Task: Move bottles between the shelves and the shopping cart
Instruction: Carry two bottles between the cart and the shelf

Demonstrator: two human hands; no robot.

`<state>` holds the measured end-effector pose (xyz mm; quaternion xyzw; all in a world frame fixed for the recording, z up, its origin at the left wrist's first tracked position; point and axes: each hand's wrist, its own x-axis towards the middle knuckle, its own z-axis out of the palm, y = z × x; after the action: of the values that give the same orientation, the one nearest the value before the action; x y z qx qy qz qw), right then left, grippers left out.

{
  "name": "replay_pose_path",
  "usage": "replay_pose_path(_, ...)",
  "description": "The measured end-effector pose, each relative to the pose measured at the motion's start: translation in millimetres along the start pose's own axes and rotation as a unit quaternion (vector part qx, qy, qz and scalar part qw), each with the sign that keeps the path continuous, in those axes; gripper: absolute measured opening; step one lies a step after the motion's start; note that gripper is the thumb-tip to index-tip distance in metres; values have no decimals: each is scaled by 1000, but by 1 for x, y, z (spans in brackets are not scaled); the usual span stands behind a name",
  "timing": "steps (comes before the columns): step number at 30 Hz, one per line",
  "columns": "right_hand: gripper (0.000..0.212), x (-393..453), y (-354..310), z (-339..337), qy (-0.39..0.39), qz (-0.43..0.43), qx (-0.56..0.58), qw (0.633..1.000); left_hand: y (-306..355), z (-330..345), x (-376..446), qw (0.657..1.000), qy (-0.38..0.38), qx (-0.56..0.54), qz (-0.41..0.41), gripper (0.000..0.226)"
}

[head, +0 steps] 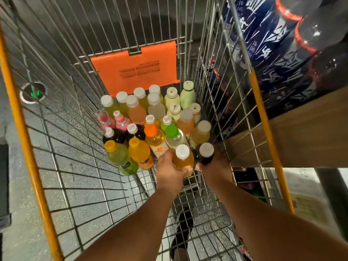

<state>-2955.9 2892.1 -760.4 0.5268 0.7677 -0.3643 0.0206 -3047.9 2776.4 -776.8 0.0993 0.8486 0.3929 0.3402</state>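
Note:
I look down into a wire shopping cart (62,140) with yellow rails. Several drink bottles stand packed at its far end, among them an orange-capped bottle (155,137) and a green-capped one (174,136). My left hand (169,172) is shut around an amber bottle with a white cap (183,159), held upright at the near edge of the group. My right hand (214,168) grips a dark bottle with a white cap (205,153) right beside it, close to the cart's right wall.
An orange plastic flap (137,70) hangs on the cart's far wall. On the right, a wooden shelf (301,136) carries large dark bottles with blue labels (282,38), close against the cart. Grey speckled floor shows through the mesh, with a round floor fitting (33,92) at left.

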Motion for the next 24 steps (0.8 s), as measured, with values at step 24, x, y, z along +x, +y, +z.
replay_pose_path(24,63,-107,-87,63,-107,-16,-16,994,-19,-105,-33,959,158,-19,-233,52)
